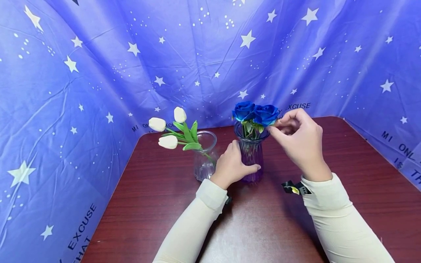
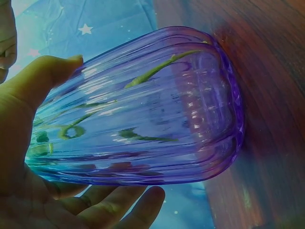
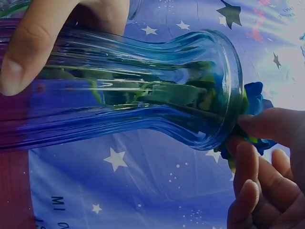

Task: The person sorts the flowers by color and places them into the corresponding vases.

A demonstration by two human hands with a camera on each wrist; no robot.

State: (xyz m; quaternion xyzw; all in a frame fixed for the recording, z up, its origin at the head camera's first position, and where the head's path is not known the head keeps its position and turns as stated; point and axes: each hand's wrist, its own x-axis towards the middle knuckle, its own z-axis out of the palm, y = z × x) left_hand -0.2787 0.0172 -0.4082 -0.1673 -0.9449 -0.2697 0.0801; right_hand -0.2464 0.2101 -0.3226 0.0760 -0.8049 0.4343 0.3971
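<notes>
A ribbed glass vase (image 1: 251, 160), purple below and bluish toward its rim, stands upright on the table. My left hand (image 1: 231, 164) grips its side, thumb across the front; the left wrist view shows fingers on the far side of the vase (image 2: 157, 109). Blue roses (image 1: 265, 115) fill the mouth, their green stems visible through the glass. At the rim, my right hand (image 1: 300, 140) pinches the right-hand rose between thumb and forefinger. The right wrist view has that rose (image 3: 255, 95) partly hidden behind the fingers.
Left of the purple vase stands a clear glass vase (image 1: 200, 166), with white tulips (image 1: 167, 141) leaning out to the left. The dark red wooden table (image 1: 148, 204) is enclosed by a blue star-patterned cloth (image 1: 197, 47) at the back and sides.
</notes>
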